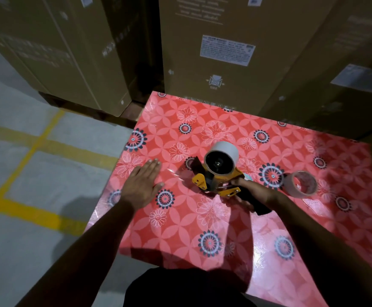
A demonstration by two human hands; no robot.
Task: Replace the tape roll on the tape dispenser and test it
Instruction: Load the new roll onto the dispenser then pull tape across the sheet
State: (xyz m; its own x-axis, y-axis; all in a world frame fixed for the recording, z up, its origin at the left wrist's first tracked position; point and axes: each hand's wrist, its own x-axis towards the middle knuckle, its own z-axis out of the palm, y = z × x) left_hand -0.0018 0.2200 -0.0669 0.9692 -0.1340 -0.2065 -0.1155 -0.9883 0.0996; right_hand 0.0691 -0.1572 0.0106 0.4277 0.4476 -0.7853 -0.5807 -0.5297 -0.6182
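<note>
On the red flowered counter (202, 218), the right hand (250, 192) grips the black handle of the yellow tape dispenser (219, 176), which carries a white core (222, 157), while the left hand (143, 180) lies flat, fingers straight, and a tape roll (300, 184) rests just beside the right wrist, before tall cardboard boxes (224, 52).

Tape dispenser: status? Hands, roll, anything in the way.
Right hand grips tape dispenser handle; left hand flat on table. Bare core mounted. Fresh tape roll beside it. Nothing blocking.
</note>
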